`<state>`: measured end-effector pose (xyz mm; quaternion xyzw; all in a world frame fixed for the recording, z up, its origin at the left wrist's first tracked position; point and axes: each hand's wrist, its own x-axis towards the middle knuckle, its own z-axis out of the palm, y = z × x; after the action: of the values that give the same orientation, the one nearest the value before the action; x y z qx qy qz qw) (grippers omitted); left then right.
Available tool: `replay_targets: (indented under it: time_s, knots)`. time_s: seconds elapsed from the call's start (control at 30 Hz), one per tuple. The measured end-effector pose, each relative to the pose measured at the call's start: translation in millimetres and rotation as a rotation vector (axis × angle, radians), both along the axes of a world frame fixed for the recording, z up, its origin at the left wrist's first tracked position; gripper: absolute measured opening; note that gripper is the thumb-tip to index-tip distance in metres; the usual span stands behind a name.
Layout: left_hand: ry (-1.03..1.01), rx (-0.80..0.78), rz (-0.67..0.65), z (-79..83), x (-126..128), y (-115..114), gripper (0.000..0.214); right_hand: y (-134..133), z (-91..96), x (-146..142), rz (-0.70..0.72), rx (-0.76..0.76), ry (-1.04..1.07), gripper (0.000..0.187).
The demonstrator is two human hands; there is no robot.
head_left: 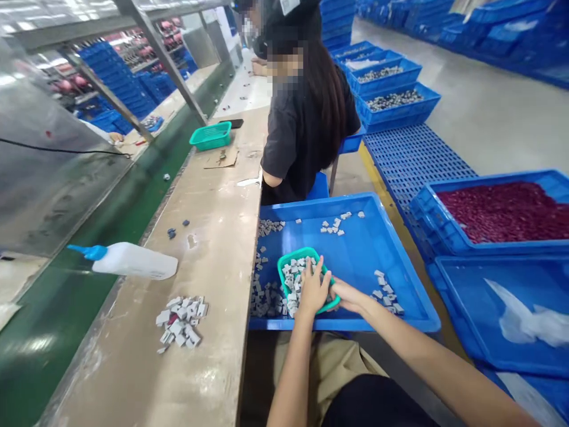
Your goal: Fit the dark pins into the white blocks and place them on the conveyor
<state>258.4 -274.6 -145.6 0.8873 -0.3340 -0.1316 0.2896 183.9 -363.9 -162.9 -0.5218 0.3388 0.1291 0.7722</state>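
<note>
A small green plastic basket [299, 254] full of small grey-white plastic parts [292, 283] is held over a large blue tray [360, 261]. My right hand [347, 295] grips the basket's near right rim, its fingers partly hidden behind the edge. Over the parts lies my left hand [313, 289], fingers spread and touching the top of the heap. Whether any part is caught beneath the left palm cannot be seen. More loose parts [386, 292] are scattered in the blue tray, mostly along its left side and near right corner.
On the workbench [213, 237] to the left are a pile of grey-white parts [182, 320], a white squeeze bottle [137, 261] and another green basket [211, 136]. A green conveyor belt [102, 231] runs alongside. A co-worker [306, 118] sits ahead; a crate of dark red parts [507, 210] stands right.
</note>
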Motion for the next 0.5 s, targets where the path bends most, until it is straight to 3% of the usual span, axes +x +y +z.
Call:
replay_targets:
  time_s: [0.07, 0.13, 0.37, 0.43, 0.5]
  knots:
    - [-0.029, -0.026, -0.064, 4.9, -5.2, 6.9, 0.040, -12.1, -3.0, -10.4, -0.106, 0.062, -0.031, 0.093]
    - [-0.055, -0.032, -0.041, 7.4, 1.9, 15.6, 0.038, -26.5, -4.4, -17.8, -0.188, 0.101, -0.041, 0.095]
    - [-0.006, 0.233, 0.355, 3.7, 80.0, 53.4, 0.049, -50.5, -3.3, -37.9, -0.364, 0.148, 0.056, 0.092]
    - [0.029, 0.333, 0.416, 1.5, 85.9, 60.3, 0.055, -47.7, -2.6, -42.9, -0.421, 0.108, 0.064, 0.093]
    - [0.076, 0.429, 0.398, -2.8, 74.4, 60.9, 0.064, -43.7, -2.8, -47.7, -0.484, 0.052, 0.075, 0.096]
